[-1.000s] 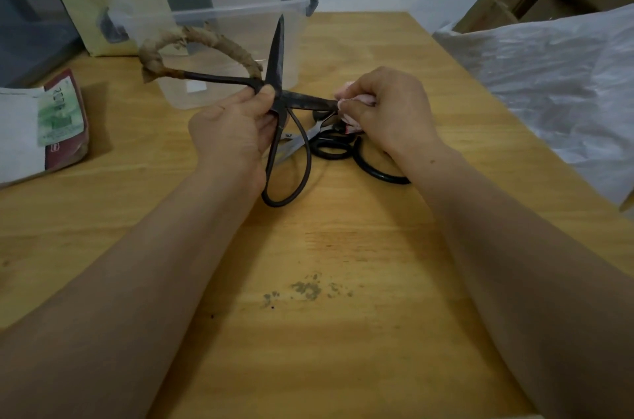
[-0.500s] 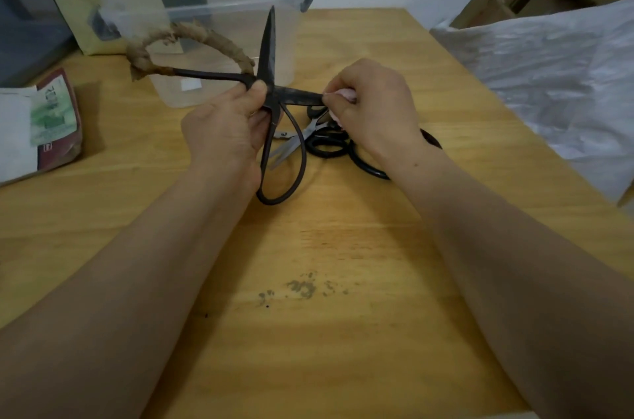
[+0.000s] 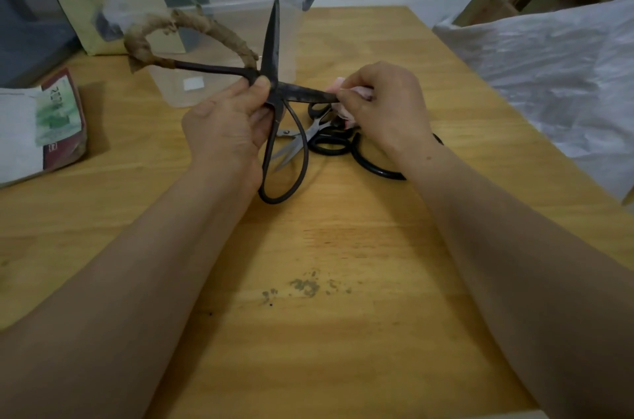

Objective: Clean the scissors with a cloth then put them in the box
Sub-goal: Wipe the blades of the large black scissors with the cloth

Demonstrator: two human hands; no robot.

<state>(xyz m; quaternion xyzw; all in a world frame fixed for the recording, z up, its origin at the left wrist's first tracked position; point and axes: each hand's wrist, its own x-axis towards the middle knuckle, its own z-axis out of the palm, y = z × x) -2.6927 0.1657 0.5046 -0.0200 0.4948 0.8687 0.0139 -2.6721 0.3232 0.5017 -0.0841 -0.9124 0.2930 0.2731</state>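
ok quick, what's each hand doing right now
Left hand: closed, holding the open scissors at the pivot.
Right hand: closed, pinching the cloth on a blade.

Both my forearms are bare right up to the frame edge, no sleeves; left hand (image 3: 226,130) and right hand (image 3: 387,106) ungloved, ringless.

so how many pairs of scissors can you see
2 for certain: the big dark scissors held open at the pivot by the left hand, and silver-bladed scissors lying on the table. The large black loop under the right hand may be a third.
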